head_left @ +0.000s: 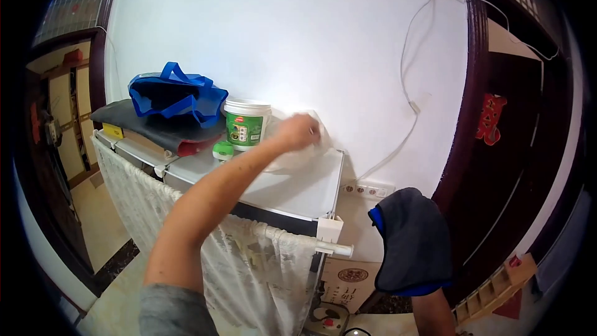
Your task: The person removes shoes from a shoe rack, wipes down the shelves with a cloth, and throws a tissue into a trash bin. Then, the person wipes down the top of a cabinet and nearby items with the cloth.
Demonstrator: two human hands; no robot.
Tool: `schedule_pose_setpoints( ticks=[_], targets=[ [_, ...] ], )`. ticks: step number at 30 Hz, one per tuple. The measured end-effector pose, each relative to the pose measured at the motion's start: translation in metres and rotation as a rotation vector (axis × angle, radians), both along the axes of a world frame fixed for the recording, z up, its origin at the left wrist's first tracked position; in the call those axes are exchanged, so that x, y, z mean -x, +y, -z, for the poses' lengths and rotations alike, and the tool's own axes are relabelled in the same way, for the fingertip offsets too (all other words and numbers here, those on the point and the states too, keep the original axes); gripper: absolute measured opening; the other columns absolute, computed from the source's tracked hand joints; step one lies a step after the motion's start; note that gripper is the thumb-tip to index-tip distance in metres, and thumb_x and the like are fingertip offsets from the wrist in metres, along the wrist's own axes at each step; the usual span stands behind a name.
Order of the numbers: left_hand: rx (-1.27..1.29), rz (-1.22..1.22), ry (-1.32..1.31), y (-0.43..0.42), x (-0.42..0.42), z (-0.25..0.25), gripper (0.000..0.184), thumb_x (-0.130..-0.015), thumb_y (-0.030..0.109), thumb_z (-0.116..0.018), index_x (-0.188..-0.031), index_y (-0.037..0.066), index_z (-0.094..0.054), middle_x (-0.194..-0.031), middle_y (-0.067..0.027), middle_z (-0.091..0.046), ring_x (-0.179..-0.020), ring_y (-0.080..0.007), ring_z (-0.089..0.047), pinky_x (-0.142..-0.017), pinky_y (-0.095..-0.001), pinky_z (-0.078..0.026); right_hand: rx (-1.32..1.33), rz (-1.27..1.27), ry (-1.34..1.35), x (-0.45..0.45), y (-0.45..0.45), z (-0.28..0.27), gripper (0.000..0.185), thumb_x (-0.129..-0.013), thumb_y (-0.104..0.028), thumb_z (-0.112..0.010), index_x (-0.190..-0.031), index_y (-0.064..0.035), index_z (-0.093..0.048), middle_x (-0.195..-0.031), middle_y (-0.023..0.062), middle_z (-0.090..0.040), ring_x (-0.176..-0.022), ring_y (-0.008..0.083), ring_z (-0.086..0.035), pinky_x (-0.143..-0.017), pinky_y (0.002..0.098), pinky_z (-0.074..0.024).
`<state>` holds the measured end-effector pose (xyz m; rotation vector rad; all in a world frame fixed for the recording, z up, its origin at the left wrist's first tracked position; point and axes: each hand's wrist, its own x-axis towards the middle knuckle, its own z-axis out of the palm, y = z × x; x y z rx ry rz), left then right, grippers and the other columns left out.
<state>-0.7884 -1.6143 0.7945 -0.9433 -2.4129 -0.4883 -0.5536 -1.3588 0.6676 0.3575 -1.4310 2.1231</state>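
Observation:
My left hand (301, 132) is closed on a thin, whitish plastic bag (324, 132) against the wall, above the white shelf top (298, 193). My left forearm reaches across that surface. On the right, a dark grey cloth with blue edging (413, 242) covers my right hand and hangs in the air, off the shelf's end. The fingers inside it are hidden. Left of the bag stands a white tub with a green label (244, 129). A small green-lidded jar (222, 150) sits before it.
A blue tote bag (177, 96) lies on a folded dark mat (124, 117) at the shelf's left. A lace curtain (249, 261) hangs along the front from a rod (336, 249). A power strip (368, 190) and a loose white cable (403, 68) run along the wall.

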Motion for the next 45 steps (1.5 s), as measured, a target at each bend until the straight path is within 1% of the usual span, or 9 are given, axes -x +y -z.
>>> schedule_pose_setpoints(
  ticks=[4,7,16,23,25,29,32,36,45],
  targets=[
    [0.152,-0.280,0.405,-0.030,-0.010,-0.026,0.015,-0.079,0.020,-0.064,-0.080,0.008,-0.071,-0.092,-0.0147,-0.070,-0.087,-0.0343,-0.067,-0.076,-0.0452,-0.053,0.001,0.001,-0.002,0.000,0.004,0.000,0.030,-0.101,-0.020,-0.040,-0.118,0.0006,-0.053,-0.110,0.0081,-0.058,-0.097,0.0201,-0.056,-0.096,0.0339,-0.0414],
    [0.619,-0.170,0.073,-0.052,-0.014,-0.011,0.032,-0.078,0.030,-0.069,-0.099,0.006,-0.070,-0.099,-0.0153,-0.070,-0.090,-0.0318,-0.068,-0.072,-0.0423,-0.054,-0.003,-0.002,-0.001,0.001,0.006,0.000,0.030,-0.101,-0.020,-0.040,-0.118,0.0007,-0.053,-0.110,0.0082,-0.058,-0.097,0.0203,-0.056,-0.096,0.0341,-0.0412],
    [0.280,-0.127,-0.276,-0.060,-0.032,0.016,0.036,-0.082,0.029,-0.061,-0.107,0.005,-0.069,-0.084,-0.0169,-0.070,-0.058,-0.0281,-0.068,-0.059,-0.0369,-0.057,-0.028,-0.027,-0.001,0.019,0.001,-0.005,0.031,-0.102,-0.020,-0.038,-0.119,0.0011,-0.053,-0.110,0.0086,-0.058,-0.099,0.0210,-0.056,-0.098,0.0348,-0.0403],
    [-0.655,-0.229,-0.183,-0.066,-0.006,-0.008,0.034,-0.082,0.019,-0.067,-0.107,-0.002,-0.059,-0.099,-0.0261,-0.067,-0.076,-0.0340,-0.069,-0.064,-0.0379,-0.058,-0.086,-0.036,0.006,0.040,-0.009,-0.021,0.032,-0.102,-0.020,-0.037,-0.119,0.0014,-0.053,-0.110,0.0088,-0.058,-0.099,0.0215,-0.055,-0.100,0.0354,-0.0396],
    [-0.319,-0.147,-0.071,-0.066,0.010,0.005,0.040,-0.082,0.018,-0.067,-0.115,-0.001,-0.055,-0.104,-0.0267,-0.065,-0.087,-0.0365,-0.067,-0.075,-0.0404,-0.056,-0.133,-0.042,0.001,0.053,-0.019,-0.030,0.032,-0.102,-0.020,-0.037,-0.119,0.0015,-0.053,-0.110,0.0089,-0.058,-0.100,0.0216,-0.055,-0.100,0.0356,-0.0395],
    [0.079,-0.042,-0.178,-0.050,0.028,0.025,0.030,-0.079,0.018,-0.067,-0.106,0.004,-0.063,-0.104,-0.0224,-0.067,-0.097,-0.0398,-0.063,-0.087,-0.0438,-0.051,-0.716,-0.006,-0.147,0.105,-0.057,-0.053,0.033,-0.102,-0.020,-0.036,-0.119,0.0016,-0.053,-0.110,0.0091,-0.058,-0.100,0.0219,-0.055,-0.101,0.0359,-0.0391],
    [0.317,-0.113,0.081,-0.054,0.004,0.028,0.019,-0.076,0.020,-0.067,-0.090,0.008,-0.070,-0.098,-0.0173,-0.069,-0.093,-0.0368,-0.066,-0.080,-0.0446,-0.053,-1.985,0.092,0.214,0.149,-0.096,-0.067,0.061,-0.102,-0.047,-0.030,-0.122,0.0042,-0.055,-0.121,0.0250,-0.055,-0.109,0.0405,-0.054,-0.106,0.0432,-0.0351],
    [0.372,-0.348,0.305,-0.058,0.013,0.036,0.010,-0.074,0.016,-0.068,-0.082,0.012,-0.072,-0.084,-0.0098,-0.071,-0.084,-0.0257,-0.071,-0.074,-0.0388,-0.055,-1.833,-0.066,-0.288,0.180,-0.111,-0.092,0.084,-0.093,-0.065,-0.031,-0.138,0.0045,-0.043,-0.144,0.0277,-0.040,-0.138,0.0398,-0.032,-0.114,0.0457,-0.0257],
    [-0.225,-0.335,0.271,-0.070,0.033,0.035,0.014,-0.085,0.012,-0.055,-0.088,0.005,-0.066,-0.081,-0.0182,-0.068,-0.077,-0.0314,-0.068,-0.066,-0.0457,-0.052,-1.775,-0.379,-0.008,0.136,-0.120,-0.089,0.083,-0.091,-0.066,-0.044,-0.149,-0.0075,-0.033,-0.156,0.0225,-0.022,-0.147,0.0338,-0.015,-0.119,0.0399,-0.0131]
  ],
)
